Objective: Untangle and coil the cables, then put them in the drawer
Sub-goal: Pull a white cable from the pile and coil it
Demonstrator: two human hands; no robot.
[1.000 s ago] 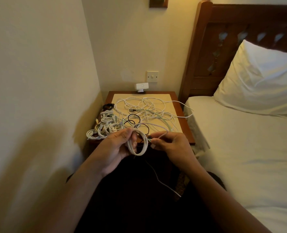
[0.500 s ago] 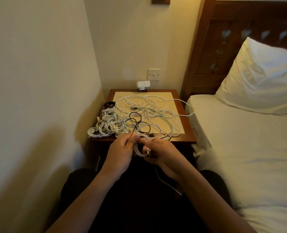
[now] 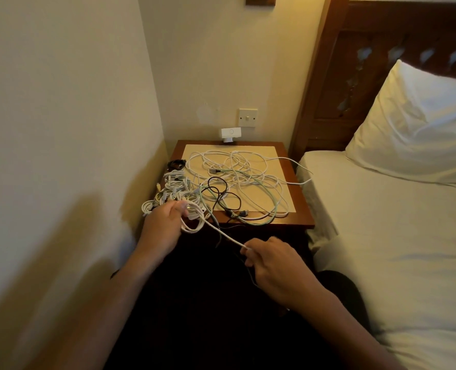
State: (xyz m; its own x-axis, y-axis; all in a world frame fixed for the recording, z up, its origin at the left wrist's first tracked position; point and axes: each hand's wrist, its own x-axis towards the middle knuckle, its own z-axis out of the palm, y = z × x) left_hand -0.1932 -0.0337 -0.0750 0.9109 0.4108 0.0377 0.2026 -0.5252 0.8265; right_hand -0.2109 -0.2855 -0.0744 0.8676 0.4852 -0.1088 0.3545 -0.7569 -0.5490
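Note:
My left hand (image 3: 164, 227) grips a small coil of white cable (image 3: 193, 222) at the front left corner of the bedside table (image 3: 300, 204). From that coil a straight stretch of the same cable runs down and right to my right hand (image 3: 270, 261), which pinches it between thumb and fingers. On the table lies a loose tangle of white cables (image 3: 237, 169), a black cable (image 3: 218, 190) and a pale green cable (image 3: 273, 206). A heap of coiled white cables (image 3: 174, 189) sits along the table's left edge. No drawer shows in the dark below the tabletop.
A wall stands close on the left. The bed (image 3: 397, 236) with a white pillow (image 3: 419, 129) is on the right, against a wooden headboard (image 3: 355, 62). A white plug adapter (image 3: 230, 133) and a wall switch (image 3: 248, 117) are behind the table. One white cable end hangs over the table's right edge.
My hands were together at the coil; now the right hand has drawn back down and right, pulling a length of cable taut. The left hand with the coil moved left over the table's corner.

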